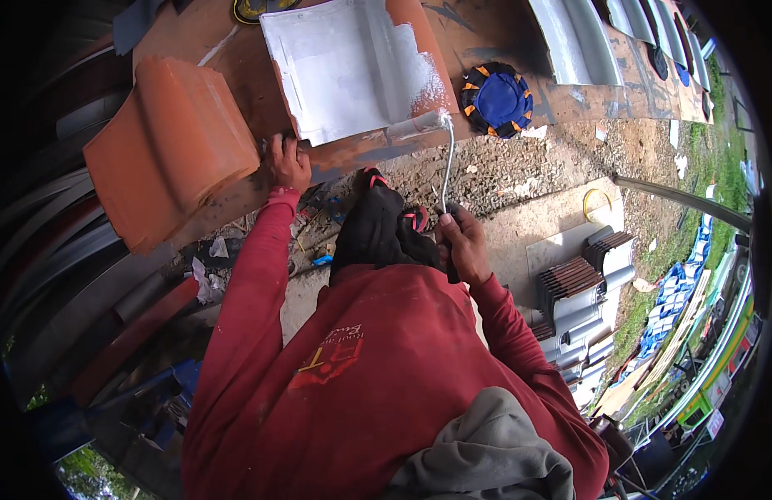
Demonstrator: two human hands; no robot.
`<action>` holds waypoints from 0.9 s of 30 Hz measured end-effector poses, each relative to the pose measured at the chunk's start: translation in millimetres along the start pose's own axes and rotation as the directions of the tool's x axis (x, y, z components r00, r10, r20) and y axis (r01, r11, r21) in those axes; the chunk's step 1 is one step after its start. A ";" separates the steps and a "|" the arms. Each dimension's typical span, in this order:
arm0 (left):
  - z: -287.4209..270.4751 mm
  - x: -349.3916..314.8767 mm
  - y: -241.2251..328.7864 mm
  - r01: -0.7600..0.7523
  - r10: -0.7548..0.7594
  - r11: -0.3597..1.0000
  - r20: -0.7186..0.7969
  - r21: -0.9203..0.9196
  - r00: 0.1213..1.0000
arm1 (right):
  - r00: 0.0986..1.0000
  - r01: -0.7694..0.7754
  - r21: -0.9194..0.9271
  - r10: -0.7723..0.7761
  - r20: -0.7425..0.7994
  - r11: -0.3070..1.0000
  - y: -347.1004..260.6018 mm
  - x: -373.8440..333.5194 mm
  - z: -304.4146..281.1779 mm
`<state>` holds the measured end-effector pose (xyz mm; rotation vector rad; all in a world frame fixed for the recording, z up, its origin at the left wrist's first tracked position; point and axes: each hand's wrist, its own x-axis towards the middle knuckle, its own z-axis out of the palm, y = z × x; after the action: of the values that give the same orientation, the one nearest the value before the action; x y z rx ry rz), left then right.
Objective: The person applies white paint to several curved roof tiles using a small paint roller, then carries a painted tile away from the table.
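Observation:
A clay roof tile (pixel 344 71) lies on the table, mostly coated in white paint, with bare orange along its right side and top right corner. My right hand (pixel 461 242) is closed around the handle of a paint roller (pixel 449 162). The roller's white sleeve touches the tile's near edge, by its right corner. At the tile's near left corner, my left hand (pixel 289 164) has its fingers curled over the table edge (pixel 353 154). A stack of unpainted orange roof tiles (pixel 169 150) stands just left of that hand.
A blue-lined round container with a black and orange rim (pixel 498 100) sits right of the tile. Painted tiles (pixel 576 42) line the table farther right. Stacked tiles (pixel 582 275) stand on the ground to my right. A bent bar (pixel 682 198) juts in there.

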<state>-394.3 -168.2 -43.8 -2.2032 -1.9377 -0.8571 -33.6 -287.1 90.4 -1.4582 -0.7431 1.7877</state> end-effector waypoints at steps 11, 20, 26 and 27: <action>8.9 -14.2 -11.6 0.028 -0.028 1.000 0.062 0.012 0.998 | 0.998 0.061 0.268 -0.067 0.016 0.961 -119.7 198.4 70.0; -0.5 -3.8 -5.0 0.032 -0.032 0.999 0.053 0.000 0.998 | 0.995 0.077 0.198 -0.064 -0.072 0.977 -123.2 215.9 94.3; 10.2 -4.5 -2.7 0.053 -0.055 0.998 0.080 0.017 0.995 | 0.995 0.097 0.340 -0.079 -0.065 0.936 -151.8 238.0 98.8; 13.3 -4.9 -2.5 0.039 -0.039 0.999 0.084 0.009 0.996 | 0.996 0.084 0.375 -0.066 -0.059 0.923 -162.4 250.8 96.7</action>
<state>-392.2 -166.6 -58.0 -2.2390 -2.0238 -0.7727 -131.8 11.2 93.9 -1.1913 -0.3949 1.7180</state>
